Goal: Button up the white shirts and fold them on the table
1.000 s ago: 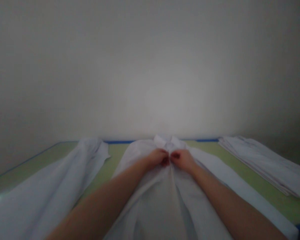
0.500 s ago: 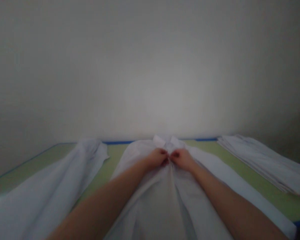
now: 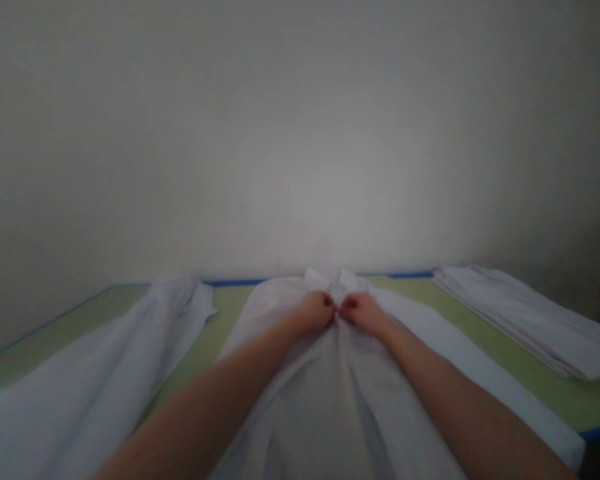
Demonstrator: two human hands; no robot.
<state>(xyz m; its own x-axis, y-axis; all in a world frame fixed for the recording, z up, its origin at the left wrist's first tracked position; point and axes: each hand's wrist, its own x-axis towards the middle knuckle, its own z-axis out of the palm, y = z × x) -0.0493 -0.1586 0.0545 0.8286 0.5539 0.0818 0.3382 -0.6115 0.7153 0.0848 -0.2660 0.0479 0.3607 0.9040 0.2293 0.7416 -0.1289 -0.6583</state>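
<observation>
A white shirt (image 3: 330,407) lies spread on the green table (image 3: 230,313) in front of me, its collar at the far end near the wall. My left hand (image 3: 315,312) and my right hand (image 3: 363,312) meet just below the collar, fingers curled and pinched on the shirt's front opening. The two hands almost touch. Both forearms stretch over the shirt's body. Red nail polish shows on the fingertips.
Another white garment (image 3: 90,373) lies along the table's left side. A stack of folded white cloth (image 3: 525,320) sits at the right. A plain wall rises directly behind the table's blue-edged far rim. The picture is dim and blurred.
Both hands have shifted slightly farther up toward the collar, still pinched on the shirt front. The view has tilted a little.
</observation>
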